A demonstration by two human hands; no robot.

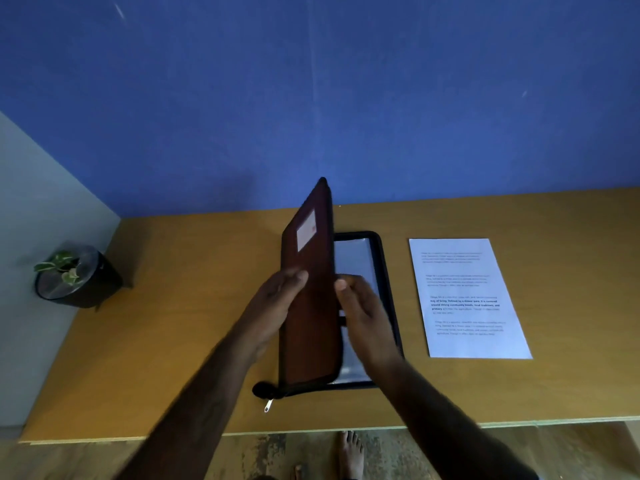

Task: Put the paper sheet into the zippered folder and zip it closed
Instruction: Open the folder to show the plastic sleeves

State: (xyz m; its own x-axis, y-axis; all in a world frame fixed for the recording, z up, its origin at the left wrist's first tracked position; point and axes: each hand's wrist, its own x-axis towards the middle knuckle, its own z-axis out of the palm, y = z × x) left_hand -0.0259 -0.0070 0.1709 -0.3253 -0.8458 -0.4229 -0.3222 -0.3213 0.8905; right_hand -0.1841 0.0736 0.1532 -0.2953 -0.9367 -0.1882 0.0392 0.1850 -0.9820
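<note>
The zippered folder point(311, 306) lies in the middle of the wooden surface point(173, 323), and it is half open. Its brown cover stands almost upright, tilted a little, while the other half rests flat on the surface and shows a shiny plastic sleeve inside. The left hand point(277, 303) is flat against the outer side of the raised cover, with the fingers stretched and apart, not closed around anything. The right hand point(363, 313) is on the inner side of the cover, over the flat half; the fingers are loosely spread, and I cannot tell if they press on the sleeve or only hover above it. The zipper pull point(268, 405) hangs at the near left corner of the folder, beside a dark loop.

The paper sheet point(467, 299) with printed text lies flat on the surface to the right of the folder, apart from it and not touched by any hand.

A small plant in a dark pot point(76, 277) stands at the far left of the surface. Behind is a blue wall point(311, 98). Bare feet point(349, 452) are visible on the floor below the near edge.
</note>
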